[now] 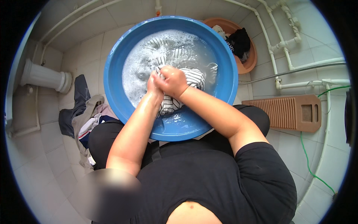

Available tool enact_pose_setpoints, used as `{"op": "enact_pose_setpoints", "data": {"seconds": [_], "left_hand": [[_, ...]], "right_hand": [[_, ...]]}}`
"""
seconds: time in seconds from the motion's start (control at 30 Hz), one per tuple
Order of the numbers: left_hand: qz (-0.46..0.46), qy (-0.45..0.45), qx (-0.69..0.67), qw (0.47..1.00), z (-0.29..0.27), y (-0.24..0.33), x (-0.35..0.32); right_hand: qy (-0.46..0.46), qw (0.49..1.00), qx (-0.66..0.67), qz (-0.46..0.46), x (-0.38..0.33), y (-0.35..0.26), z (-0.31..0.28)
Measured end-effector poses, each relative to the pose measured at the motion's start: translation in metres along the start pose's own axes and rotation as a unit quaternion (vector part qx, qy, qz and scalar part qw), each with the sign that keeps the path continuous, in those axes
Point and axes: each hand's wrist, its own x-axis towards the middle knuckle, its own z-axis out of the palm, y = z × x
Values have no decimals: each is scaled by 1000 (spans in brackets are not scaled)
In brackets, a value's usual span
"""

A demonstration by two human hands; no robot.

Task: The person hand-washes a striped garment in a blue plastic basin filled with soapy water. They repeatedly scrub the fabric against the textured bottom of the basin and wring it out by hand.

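Note:
A large round blue basin (170,135) stands in front of me, holding sudsy water (136,56). In it lies a white garment with dark stripes (194,77), partly under the foam. My left hand (154,83) and my right hand (173,81) are pressed together over the middle of the basin, both closed on bunched parts of this striped garment. Wet folds of it hang below my wrists and spread to the right and toward the far side. The cloth inside my fists is mostly hidden.
An orange basin (249,68) with dark and light clothes is at the far right. A brown washboard (283,112) lies on the tiles to the right, near a green cord (306,155). Clothes (80,108) lie on the left floor by a white pedestal (46,76). White pipes (274,59) line the walls.

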Motion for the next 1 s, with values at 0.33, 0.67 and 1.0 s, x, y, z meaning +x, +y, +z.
{"op": "enact_pose_setpoints", "data": {"seconds": [0.33, 0.67, 1.0], "left_hand": [[-71, 80, -52, 993, -44, -15, 37], [-74, 101, -17, 992, -12, -4, 20], [-16, 101, -2, 995, -2, -5, 2]], "right_hand": [[-273, 877, -39, 393, -8, 179, -37], [-137, 978, 28, 158, 2, 84, -32], [-73, 990, -6, -117, -11, -19, -23]]}}
